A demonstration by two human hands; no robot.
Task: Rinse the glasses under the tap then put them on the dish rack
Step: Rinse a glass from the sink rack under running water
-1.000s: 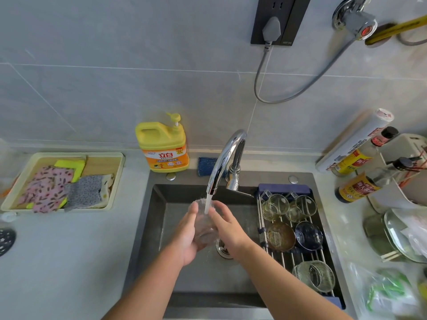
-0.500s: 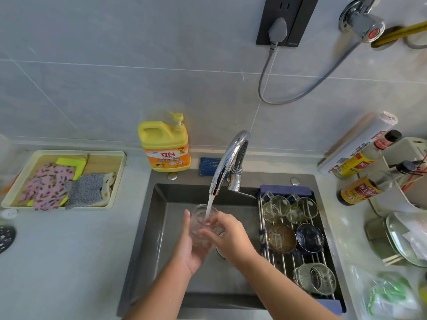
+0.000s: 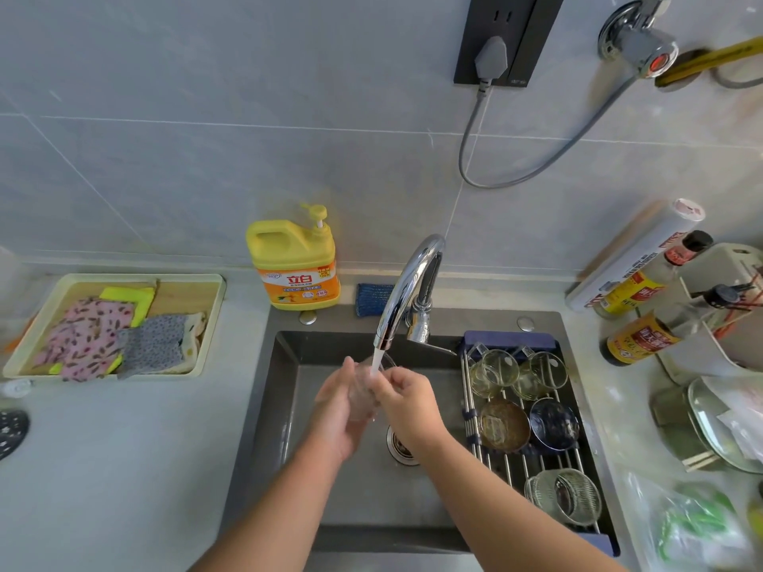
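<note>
1. Fingers point(image 3: 350, 367) of the left hand point(image 3: 338, 410) curl round the glass point(image 3: 365, 392) from its left. The right hand point(image 3: 408, 402) pinches its right wall near the rim, so both hands are clamped on it.
2. The glass sits between the palms, above the sink point(image 3: 289, 406) and directly under the stream point(image 3: 375, 361) from the tap point(image 3: 406, 291). Its mouth seems to face up at the spout with its long axis roughly upright, but the clear wall makes the tilt hard to read.
3. The rack point(image 3: 501, 468) lies to the right of the glass, across the sink's right side. The right hand is nearer, so it is the likely carrier.
4. Two cups point(image 3: 493, 371) fill the rack's far end, two bowls point(image 3: 503, 425) the middle, and a ribbed glass point(image 3: 563, 495) the near end. The bare bars between the bowls and the ribbed glass look like the open spot.
5. The lever point(image 3: 439, 348) juts toward the rack's far corner, so a path rightward and nearer the body probably clears it.
</note>
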